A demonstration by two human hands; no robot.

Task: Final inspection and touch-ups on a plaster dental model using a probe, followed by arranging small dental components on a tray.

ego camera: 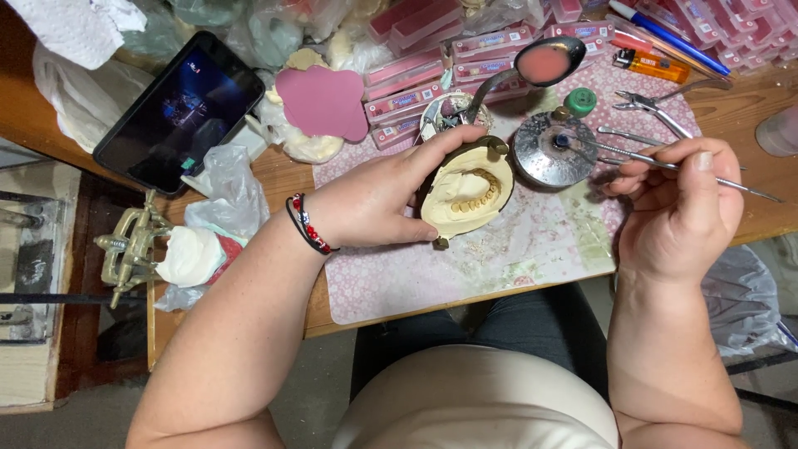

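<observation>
My left hand (378, 199) grips a cream plaster dental cast (465, 195) with a curved row of teeth, set in a dark metal frame, over a pink patterned mat (499, 258). My right hand (677, 208) holds a thin metal dental tool (665, 164); its far tip lies over a round metal burner (553, 150) just right of the cast. A beaded bracelet (309, 224) is on my left wrist.
A spoon holding pink wax (544, 60) stands behind the cast. Pink boxes (432, 79), pliers (652, 108), a lighter (652, 62), a pink wax sheet (322, 101), a dark tablet (179, 110), plastic bags and a brass articulator (129, 249) crowd the wooden desk (37, 125).
</observation>
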